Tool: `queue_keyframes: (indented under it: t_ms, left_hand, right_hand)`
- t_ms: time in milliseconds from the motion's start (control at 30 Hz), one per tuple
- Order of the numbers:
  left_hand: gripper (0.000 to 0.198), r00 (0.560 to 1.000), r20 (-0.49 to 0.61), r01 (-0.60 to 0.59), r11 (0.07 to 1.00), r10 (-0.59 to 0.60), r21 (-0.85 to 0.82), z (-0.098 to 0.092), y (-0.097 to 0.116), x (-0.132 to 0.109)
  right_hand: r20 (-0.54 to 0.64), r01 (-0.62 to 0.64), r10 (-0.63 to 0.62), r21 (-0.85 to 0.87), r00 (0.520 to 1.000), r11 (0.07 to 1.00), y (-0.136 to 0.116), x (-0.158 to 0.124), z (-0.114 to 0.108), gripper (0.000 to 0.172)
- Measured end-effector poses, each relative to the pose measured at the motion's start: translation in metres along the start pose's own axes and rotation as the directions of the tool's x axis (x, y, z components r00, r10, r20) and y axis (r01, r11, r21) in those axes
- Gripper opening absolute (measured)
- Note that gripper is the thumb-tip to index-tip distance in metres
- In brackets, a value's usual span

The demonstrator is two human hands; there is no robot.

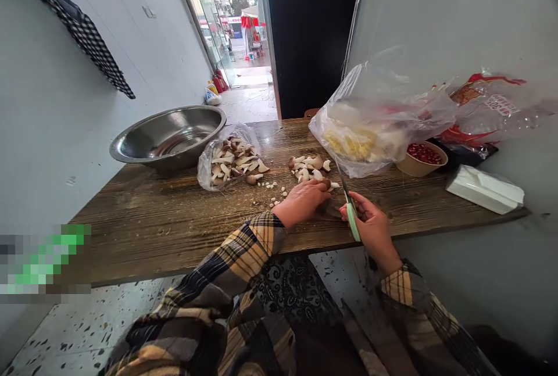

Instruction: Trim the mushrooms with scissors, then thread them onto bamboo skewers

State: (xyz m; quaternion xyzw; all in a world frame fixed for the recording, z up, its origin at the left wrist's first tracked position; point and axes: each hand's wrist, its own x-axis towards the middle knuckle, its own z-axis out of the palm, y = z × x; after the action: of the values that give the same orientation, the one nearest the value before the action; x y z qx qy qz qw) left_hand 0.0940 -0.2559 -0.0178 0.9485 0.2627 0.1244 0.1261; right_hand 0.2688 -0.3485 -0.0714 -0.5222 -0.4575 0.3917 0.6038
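My right hand grips a pair of scissors by the pale green handles, its dark blades pointing away from me. My left hand is closed round a mushroom, whose pale stem shows beyond the fingertips near the blades. Just past that hand lies a small pile of whole mushrooms with brown caps and white stems. To the left, a clear plastic bag holds many more mushrooms, with one loose mushroom beside it. Small round white stem ends are scattered near my left wrist.
A large steel basin stands at the table's left end. A plastic bag with yellow and white contents, a paper bowl of red pieces and a pack of tissues are on the right. The wooden table's front edge runs before me.
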Motion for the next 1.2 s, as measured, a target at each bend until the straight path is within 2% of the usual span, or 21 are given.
queue_keyframes:
  t_ms: [100, 233, 300, 367, 433, 467, 533, 567, 633, 733, 800, 933, 1067, 1200]
  left_hand:
    - [0.021, 0.999, -0.013, 0.036, 0.999, -0.036, 0.028, -0.003, -0.002, -0.006]
    - [0.016, 0.988, -0.011, 0.152, 0.988, -0.152, 0.029, -0.012, 0.000, -0.020]
    - [0.015, 0.974, -0.066, 0.215, 0.975, -0.218, -0.052, -0.016, 0.000, -0.028]
    - [0.011, 0.931, -0.173, 0.278, 0.932, -0.321, -0.233, -0.020, -0.002, -0.037]
    - [0.003, 0.844, -0.256, 0.301, 0.811, -0.471, -0.502, -0.023, -0.004, -0.047]
    - [0.006, 0.792, -0.264, 0.280, 0.712, -0.550, -0.644, -0.024, -0.005, -0.052]
    - [0.018, 0.705, -0.224, 0.177, 0.474, -0.672, -0.863, -0.026, -0.006, -0.063]
    - [0.024, 0.679, -0.190, 0.117, 0.360, -0.709, -0.925, -0.027, -0.005, -0.069]
    - [0.033, 0.649, -0.125, 0.023, 0.184, -0.750, -0.983, -0.026, -0.002, -0.078]
    - [0.036, 0.642, -0.073, -0.071, 0.035, -0.763, -0.997, -0.024, 0.003, -0.088]
    - [0.032, 0.643, -0.081, -0.119, 0.005, -0.761, -0.993, -0.022, 0.006, -0.091]
    - [0.025, 0.632, -0.130, -0.139, 0.053, -0.764, -0.989, -0.020, 0.011, -0.093]
    - [0.032, 0.630, -0.166, -0.133, 0.105, -0.759, -0.986, -0.020, 0.015, -0.095]
    - [0.040, 0.650, -0.166, -0.108, 0.127, -0.741, -0.986, -0.020, 0.019, -0.097]
  right_hand:
    - [0.007, 0.010, -0.010, -0.018, 1.000, 1.000, 0.001, -0.001, -0.002, 0.057]
    - [0.021, 0.032, -0.030, -0.080, 0.999, 0.996, 0.003, -0.003, -0.002, 0.058]
    - [0.026, 0.043, -0.041, -0.107, 0.999, 0.993, 0.004, -0.004, -0.002, 0.059]
    - [0.036, 0.053, -0.049, -0.132, 0.998, 0.990, 0.005, -0.004, -0.002, 0.059]
    - [0.059, 0.069, -0.060, -0.168, 0.996, 0.983, 0.005, -0.004, -0.002, 0.058]
    - [0.080, 0.081, -0.067, -0.193, 0.995, 0.978, 0.004, -0.005, -0.002, 0.057]
    - [0.141, 0.111, -0.076, -0.257, 0.987, 0.960, -0.001, -0.008, -0.002, 0.055]
    - [0.185, 0.127, -0.074, -0.294, 0.980, 0.947, -0.005, -0.010, -0.001, 0.054]
    - [0.290, 0.167, -0.060, -0.360, 0.955, 0.918, -0.016, -0.016, 0.002, 0.055]
    - [0.428, 0.263, -0.056, -0.443, 0.902, 0.857, -0.035, -0.026, 0.008, 0.054]
    - [0.481, 0.332, -0.073, -0.480, 0.874, 0.812, -0.045, -0.030, 0.012, 0.052]
    - [0.546, 0.386, -0.046, -0.528, 0.836, 0.757, -0.052, -0.029, 0.012, 0.053]
    - [0.596, 0.408, 0.007, -0.558, 0.803, 0.723, -0.052, -0.026, 0.010, 0.055]
    - [0.618, 0.421, 0.031, -0.570, 0.785, 0.706, -0.053, -0.024, 0.012, 0.056]
